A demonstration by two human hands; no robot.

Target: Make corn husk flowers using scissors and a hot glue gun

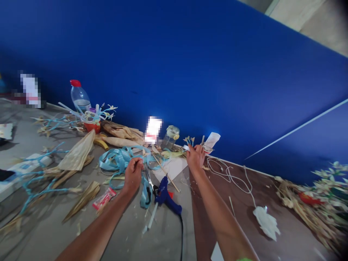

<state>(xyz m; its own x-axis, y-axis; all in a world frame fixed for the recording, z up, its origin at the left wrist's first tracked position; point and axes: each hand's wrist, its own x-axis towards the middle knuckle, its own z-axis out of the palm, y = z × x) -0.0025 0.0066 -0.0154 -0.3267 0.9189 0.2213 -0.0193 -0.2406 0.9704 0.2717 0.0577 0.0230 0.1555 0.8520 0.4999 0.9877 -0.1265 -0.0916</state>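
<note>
My left hand (133, 173) is closed in a pinch above the table, beside a coil of light blue ribbon (112, 159). Whatever its fingertips hold, if anything, is too small to make out. Farther back, my right hand (195, 158) has its fingers bent around a small spot by the blue wall, next to a white paper packet (212, 140). A small white item shows at its fingertips, and a blue-stemmed dried flower (189, 139) rises just behind them. Between my arms lie a blue glue gun (165, 195) and scissors (149, 179), with a clear glue stick (153, 215) by the gun.
A red-capped bottle (80, 96), a red pot of blue-stemmed flowers (92, 126) and dried husks (119, 134) stand left. A glass jar (172, 136) is by the blue wall (174, 65). A white cord (231, 175) curls right, near more dried flowers (296, 214).
</note>
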